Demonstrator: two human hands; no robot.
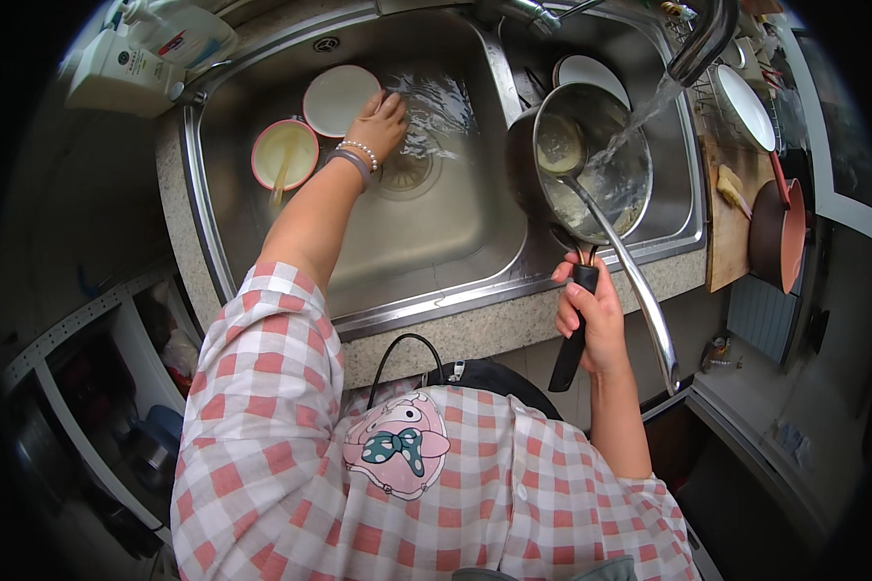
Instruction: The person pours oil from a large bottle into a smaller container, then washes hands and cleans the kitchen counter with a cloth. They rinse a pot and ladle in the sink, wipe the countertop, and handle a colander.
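My right hand (604, 314) grips the black handle of a saucepan (527, 163), tilted over the right sink basin. Water from the faucet (705, 45) runs into it. A steel ladle (628, 265) rests in the pan with its long handle sticking out over the rim towards me. In the left basin my left hand (379, 132) is at the right edge of a white bowl with a red rim (340, 98); whether it grips the bowl is unclear. Beside that bowl sits a smaller red-rimmed bowl (269, 156) with a spoon (282, 178) in it.
Shallow water covers part of the left basin (436, 225). A white dish (592, 72) stands behind the saucepan. Detergent bottles (127, 72) stand at the back left. On the right are a wooden cutting board (723, 225), a pink-lined pan (788, 236) and a dish rack (708, 94).
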